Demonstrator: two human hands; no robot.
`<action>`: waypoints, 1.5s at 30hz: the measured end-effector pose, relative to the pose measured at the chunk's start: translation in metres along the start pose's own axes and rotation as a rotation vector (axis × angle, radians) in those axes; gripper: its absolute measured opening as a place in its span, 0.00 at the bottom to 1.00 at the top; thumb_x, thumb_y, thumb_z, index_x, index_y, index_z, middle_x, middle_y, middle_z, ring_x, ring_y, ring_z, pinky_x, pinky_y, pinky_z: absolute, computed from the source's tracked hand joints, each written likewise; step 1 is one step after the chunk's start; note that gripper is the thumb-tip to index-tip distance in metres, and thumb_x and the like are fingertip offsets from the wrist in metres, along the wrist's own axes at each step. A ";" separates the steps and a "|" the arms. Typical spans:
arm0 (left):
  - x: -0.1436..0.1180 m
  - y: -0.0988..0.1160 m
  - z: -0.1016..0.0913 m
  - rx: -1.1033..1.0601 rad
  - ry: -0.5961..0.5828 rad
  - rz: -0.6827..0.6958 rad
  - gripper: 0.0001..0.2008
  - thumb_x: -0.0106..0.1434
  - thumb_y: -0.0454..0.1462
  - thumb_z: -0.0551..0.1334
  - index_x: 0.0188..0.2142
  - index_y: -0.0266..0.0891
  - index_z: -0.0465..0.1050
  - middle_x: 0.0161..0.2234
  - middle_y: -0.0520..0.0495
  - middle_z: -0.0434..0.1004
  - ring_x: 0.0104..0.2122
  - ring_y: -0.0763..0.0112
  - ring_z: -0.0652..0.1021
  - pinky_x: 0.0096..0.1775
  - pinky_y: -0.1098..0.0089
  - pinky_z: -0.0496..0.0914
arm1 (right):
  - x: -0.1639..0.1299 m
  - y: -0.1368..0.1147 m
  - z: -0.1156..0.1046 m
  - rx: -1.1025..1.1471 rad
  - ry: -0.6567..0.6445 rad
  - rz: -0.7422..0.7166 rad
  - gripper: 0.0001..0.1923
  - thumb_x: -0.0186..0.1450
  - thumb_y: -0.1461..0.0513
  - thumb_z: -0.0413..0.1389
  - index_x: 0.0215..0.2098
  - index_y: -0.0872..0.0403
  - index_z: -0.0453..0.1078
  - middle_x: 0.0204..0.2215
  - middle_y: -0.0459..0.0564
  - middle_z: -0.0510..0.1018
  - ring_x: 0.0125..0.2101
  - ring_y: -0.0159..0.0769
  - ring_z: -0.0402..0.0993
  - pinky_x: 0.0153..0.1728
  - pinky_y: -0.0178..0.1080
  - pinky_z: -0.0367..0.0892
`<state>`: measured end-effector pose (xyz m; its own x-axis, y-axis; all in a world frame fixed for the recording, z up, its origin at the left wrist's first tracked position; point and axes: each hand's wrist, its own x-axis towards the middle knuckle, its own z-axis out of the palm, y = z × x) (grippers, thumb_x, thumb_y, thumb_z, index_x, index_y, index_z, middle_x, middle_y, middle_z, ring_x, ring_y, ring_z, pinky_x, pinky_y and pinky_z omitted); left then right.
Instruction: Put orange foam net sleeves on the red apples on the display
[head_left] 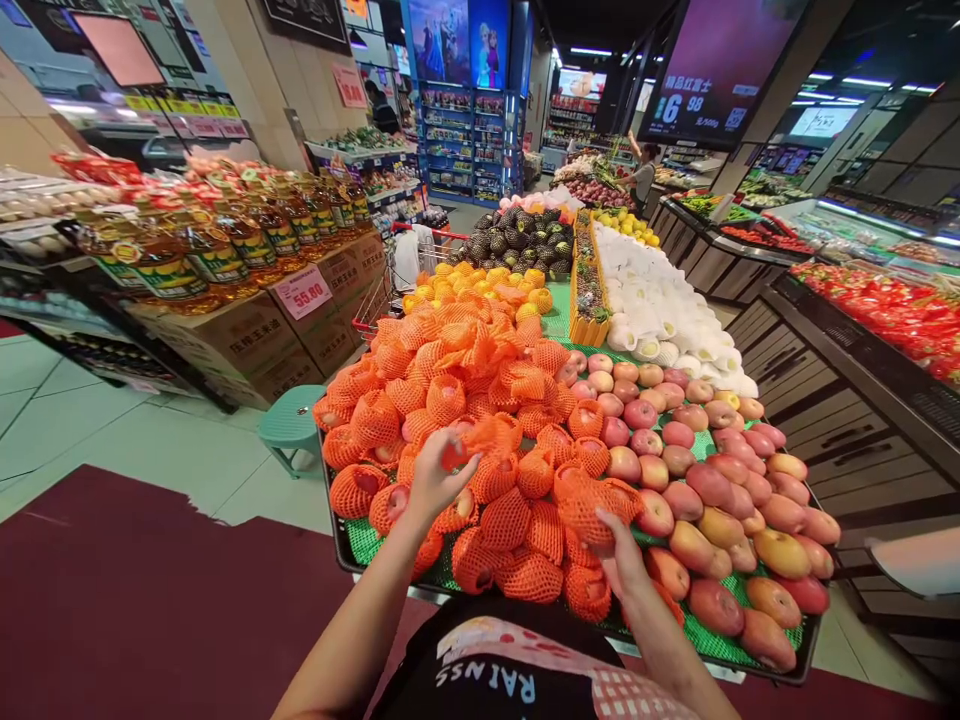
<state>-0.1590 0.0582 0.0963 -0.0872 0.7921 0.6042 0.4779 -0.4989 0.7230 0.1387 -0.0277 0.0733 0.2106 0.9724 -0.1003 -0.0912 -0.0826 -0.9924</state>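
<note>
My left hand (439, 478) hovers over a heap of apples in orange foam nets, its fingers curved and apart from the thumb. Beside those fingertips lies a loose-looking orange foam net (491, 436); I see no firm grip on it. At the heap's right side, my right hand (624, 560) is closed around a netted apple (587, 512), with the thumb on top and the other fingers mostly hidden. Bare red-yellow apples (712, 485) lie to the right of it on green matting (724, 645).
Oranges (480, 285), dark-skinned fruit (517, 240) and white-netted fruit (652, 290) lie farther back. A green stool (292, 425) stands left of the display. Oil bottles (217, 245) top cartons at left. A wooden-sided produce stand (817, 370) borders the right. Another person (643, 175) is in the background.
</note>
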 end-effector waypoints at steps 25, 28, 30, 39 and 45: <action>-0.106 0.045 0.008 -0.543 -0.461 -0.436 0.14 0.58 0.42 0.69 0.40 0.42 0.69 0.39 0.48 0.72 0.43 0.61 0.73 0.50 0.63 0.70 | -0.052 0.001 0.038 -0.222 -0.307 0.131 0.37 0.55 0.36 0.64 0.54 0.47 0.76 0.59 0.57 0.77 0.62 0.56 0.68 0.66 0.61 0.56; -0.102 0.053 0.015 -0.503 -0.643 -0.290 0.09 0.61 0.39 0.67 0.41 0.43 0.72 0.44 0.44 0.74 0.46 0.58 0.74 0.52 0.61 0.68 | -0.084 0.012 0.027 -0.042 -0.200 0.102 0.30 0.52 0.44 0.71 0.50 0.46 0.77 0.50 0.52 0.81 0.54 0.50 0.76 0.59 0.53 0.67; -0.100 0.051 0.013 -0.491 -0.748 -0.208 0.06 0.64 0.40 0.65 0.39 0.43 0.75 0.44 0.44 0.75 0.46 0.58 0.74 0.52 0.61 0.68 | -0.098 0.010 0.026 0.034 -0.148 0.069 0.22 0.55 0.46 0.71 0.42 0.47 0.79 0.42 0.49 0.83 0.45 0.45 0.78 0.52 0.46 0.71; -0.080 0.047 0.026 -0.619 -0.983 -0.284 0.16 0.62 0.51 0.68 0.34 0.39 0.76 0.34 0.47 0.78 0.37 0.63 0.76 0.43 0.66 0.69 | -0.159 0.002 0.021 0.336 0.215 0.083 0.15 0.51 0.53 0.72 0.32 0.50 0.77 0.31 0.42 0.78 0.35 0.37 0.74 0.40 0.37 0.69; -0.095 0.093 0.077 -0.852 -1.031 -0.413 0.23 0.57 0.56 0.71 0.31 0.38 0.74 0.31 0.49 0.75 0.33 0.67 0.73 0.39 0.68 0.68 | -0.179 0.017 -0.019 0.592 0.513 0.045 0.21 0.54 0.46 0.69 0.42 0.45 0.78 0.44 0.46 0.84 0.49 0.48 0.78 0.51 0.50 0.73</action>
<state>-0.0393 -0.0365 0.0803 0.7618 0.6455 0.0548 -0.1284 0.0676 0.9894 0.1176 -0.2068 0.0725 0.6043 0.7368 -0.3033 -0.5835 0.1501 -0.7981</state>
